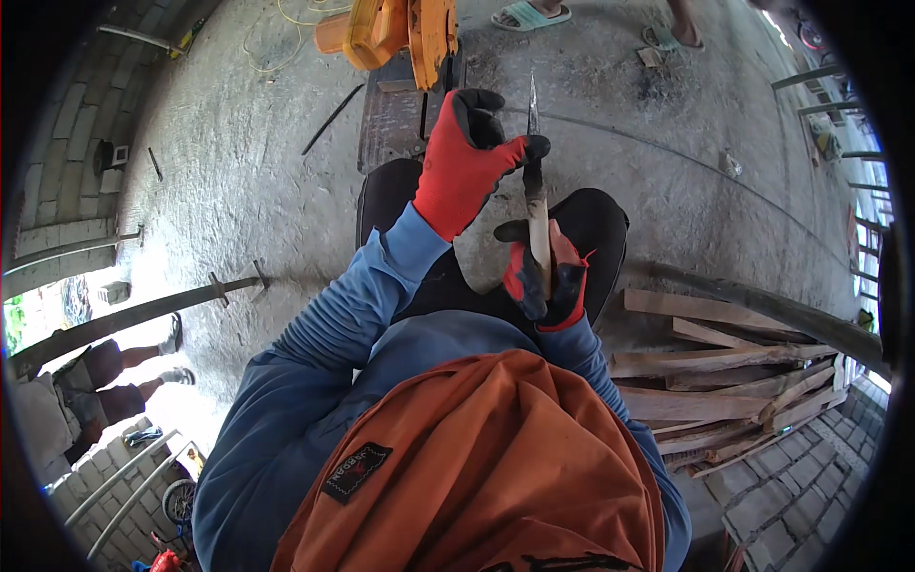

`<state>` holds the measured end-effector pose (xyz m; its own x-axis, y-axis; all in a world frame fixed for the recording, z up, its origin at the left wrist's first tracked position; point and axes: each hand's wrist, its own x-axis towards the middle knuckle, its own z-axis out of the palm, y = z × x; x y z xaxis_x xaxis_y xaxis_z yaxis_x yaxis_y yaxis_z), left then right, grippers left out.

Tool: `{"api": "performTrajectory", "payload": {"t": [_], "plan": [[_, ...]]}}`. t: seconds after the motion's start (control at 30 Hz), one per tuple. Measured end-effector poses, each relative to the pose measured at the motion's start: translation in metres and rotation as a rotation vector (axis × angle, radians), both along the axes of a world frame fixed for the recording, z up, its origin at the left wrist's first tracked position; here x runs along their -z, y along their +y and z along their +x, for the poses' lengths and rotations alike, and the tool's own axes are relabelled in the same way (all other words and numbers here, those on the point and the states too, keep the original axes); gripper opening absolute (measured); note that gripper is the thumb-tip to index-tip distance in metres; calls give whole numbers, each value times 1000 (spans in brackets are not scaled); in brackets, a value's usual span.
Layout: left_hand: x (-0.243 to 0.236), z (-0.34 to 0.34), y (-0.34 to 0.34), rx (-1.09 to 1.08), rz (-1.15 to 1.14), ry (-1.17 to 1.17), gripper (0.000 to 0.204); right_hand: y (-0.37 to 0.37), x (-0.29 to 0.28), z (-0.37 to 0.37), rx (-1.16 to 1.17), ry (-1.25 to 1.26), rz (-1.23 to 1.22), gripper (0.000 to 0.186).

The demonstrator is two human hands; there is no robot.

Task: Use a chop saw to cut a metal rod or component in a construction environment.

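Observation:
A narrow knife (538, 229) points away from me, its tip shiny, its middle dark and its handle pale. My right hand (553, 276), in a red and black glove with some bare finger skin showing, is closed around the handle. My left hand (467, 157) wears a red glove with black fingertips and palm. Its thumb reaches across to the dark part of the knife and appears to touch it. The other fingers curl loosely beside the blade, apart from the thumb. Both hands are above my knees.
An orange-yellow machine (396, 33) stands ahead on a dark metal base (386, 124). Wooden boards (705, 405) lie stacked at right, near a long bar (782, 310). A dark rod (332, 119) lies on the concrete floor. Another person's sandalled foot (532, 13) is ahead; someone else's legs (124, 372) are at left.

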<state>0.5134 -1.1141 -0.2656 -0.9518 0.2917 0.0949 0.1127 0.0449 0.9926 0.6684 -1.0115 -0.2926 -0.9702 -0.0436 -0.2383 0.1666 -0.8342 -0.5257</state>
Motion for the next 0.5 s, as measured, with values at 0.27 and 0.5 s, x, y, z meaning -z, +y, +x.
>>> {"api": "performTrajectory", "payload": {"t": [0.27,0.5], "plan": [[4,4,-8,4,258,-81,39,-4,1,-5,79,-68,291,60],[9,-51,-47,-260,437,118,35,1,-5,-5,141,-46,466,54]]}}
